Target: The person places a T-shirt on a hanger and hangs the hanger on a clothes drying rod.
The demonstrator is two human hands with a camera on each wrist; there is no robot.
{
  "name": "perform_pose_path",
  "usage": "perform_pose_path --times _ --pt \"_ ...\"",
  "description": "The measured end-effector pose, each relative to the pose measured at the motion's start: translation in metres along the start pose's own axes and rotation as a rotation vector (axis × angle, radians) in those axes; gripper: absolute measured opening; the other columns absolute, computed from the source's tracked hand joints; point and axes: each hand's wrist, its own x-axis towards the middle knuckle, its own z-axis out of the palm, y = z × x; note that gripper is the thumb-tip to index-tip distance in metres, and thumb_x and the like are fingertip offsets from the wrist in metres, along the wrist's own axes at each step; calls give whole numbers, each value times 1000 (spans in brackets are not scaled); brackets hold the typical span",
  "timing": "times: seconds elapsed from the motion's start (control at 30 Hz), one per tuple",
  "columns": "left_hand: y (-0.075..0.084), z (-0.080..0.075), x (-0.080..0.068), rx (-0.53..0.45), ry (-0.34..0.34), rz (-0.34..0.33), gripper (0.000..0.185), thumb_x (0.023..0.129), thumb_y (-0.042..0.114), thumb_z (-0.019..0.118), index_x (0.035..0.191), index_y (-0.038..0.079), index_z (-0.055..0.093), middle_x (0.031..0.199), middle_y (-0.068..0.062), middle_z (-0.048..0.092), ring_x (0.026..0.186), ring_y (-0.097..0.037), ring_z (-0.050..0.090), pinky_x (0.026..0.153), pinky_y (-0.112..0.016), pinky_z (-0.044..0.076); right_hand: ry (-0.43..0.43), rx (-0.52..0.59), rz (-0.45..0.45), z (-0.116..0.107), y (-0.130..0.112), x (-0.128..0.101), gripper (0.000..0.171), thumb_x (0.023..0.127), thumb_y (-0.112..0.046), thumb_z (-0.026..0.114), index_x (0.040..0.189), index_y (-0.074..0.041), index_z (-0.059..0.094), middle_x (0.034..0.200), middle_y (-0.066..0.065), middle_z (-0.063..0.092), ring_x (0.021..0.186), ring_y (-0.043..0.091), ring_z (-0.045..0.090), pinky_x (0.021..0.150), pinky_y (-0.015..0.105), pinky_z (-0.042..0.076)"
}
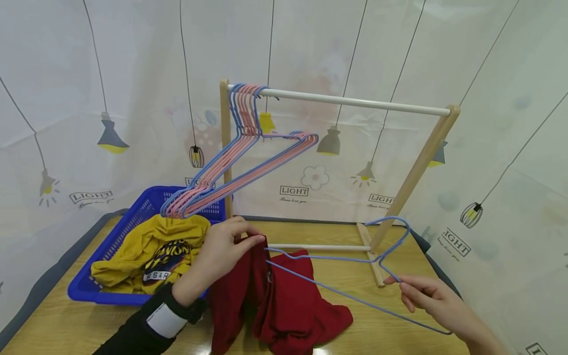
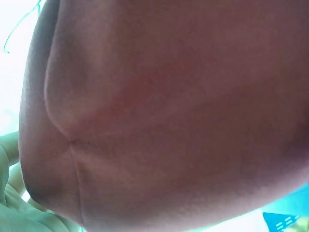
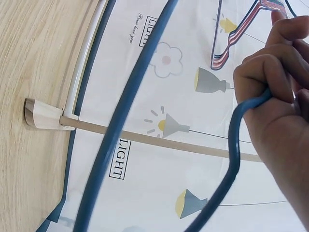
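Head view: I watch the left hand (image 1: pixel 222 251) pinch the top edge of a dark red cloth garment (image 1: pixel 284 301) and lift it off the light wooden tabletop (image 1: pixel 390 320), while the right hand (image 1: pixel 432 296), at four o'clock in the frame, grips a thin blue wire hanger (image 1: pixel 337 291) near its hook. The hanger's far tip reaches into the garment just beside the left hand's fingers.

At nine o'clock from the garment sits a blue plastic mesh basket (image 1: pixel 111 246) holding a crumpled yellow printed shirt (image 1: pixel 151 251). Behind, at twelve o'clock, a small wooden clothes rack with a white rail (image 1: pixel 355 102) carries a bunch of pink and blue wire hangers (image 1: pixel 239 162) at its left end.

Right wrist view: the fingers (image 3: pixel 270 72) curl round the blue wire. Left wrist view: red fabric (image 2: pixel 169 111) fills nearly the whole frame, and I cannot tell the grip from there.
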Motion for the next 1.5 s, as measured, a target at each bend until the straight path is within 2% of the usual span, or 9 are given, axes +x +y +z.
perform_pose_path --times 0.2,0.47,0.6,0.7,0.9,1.03,1.2,1.27,1.5 --pt "9 5 3 -38 -29 56 5 91 13 80 88 16 81 79 13 63 65 -8 47 58 -27 40 10 -19 37 4 -3 4 39 109 8 32 135 2 62 74 13 48 65 28 43 57 38 40" --pt "22 15 9 -42 -16 143 6 90 19 81 85 16 82 81 11 71 75 -8 53 65 -28 45 12 -3 -5 11 1 12 41 108 12 33 134 3 62 73 15 49 62 29 41 52 39 37" --pt "27 20 12 -45 -12 183 6 89 19 82 86 15 82 81 9 73 75 -9 54 66 -29 44 -10 7 -18 15 0 18 42 107 12 33 135 2 63 73 17 48 66 29 44 59 36 43" --pt "29 26 14 -48 -5 211 5 88 18 83 86 14 82 82 8 74 75 -9 54 67 -29 43 -16 1 -9 16 -2 21 41 108 11 34 135 1 64 73 16 47 65 28 45 59 36 44" --pt "38 40 16 -31 -4 237 5 87 17 84 88 13 83 83 6 75 75 -9 56 68 -28 43 -29 -1 2 21 2 27 38 108 10 35 133 3 63 72 17 49 63 27 45 53 38 37" --pt "43 51 16 22 11 303 5 87 17 84 89 12 83 83 4 76 77 -10 64 71 -29 46 -28 -19 10 27 3 32 38 108 8 37 130 -1 66 73 18 50 64 26 48 54 36 39" --pt "46 65 15 42 14 384 7 86 17 85 90 11 83 86 3 77 82 -10 69 76 -29 51 -7 -55 31 34 3 37 36 109 5 39 129 -5 68 72 15 53 56 28 37 46 38 31" --pt "46 70 16 31 20 406 7 85 15 86 89 11 83 85 3 76 81 -9 69 76 -28 50 1 -66 36 37 3 38 35 109 4 40 128 -5 68 72 14 54 55 28 34 45 39 28" --pt "55 78 17 32 55 464 6 84 16 87 88 13 84 84 5 76 77 -9 65 68 -24 39 11 -61 13 44 4 44 33 109 5 41 125 -2 68 71 15 54 56 21 42 45 37 29"
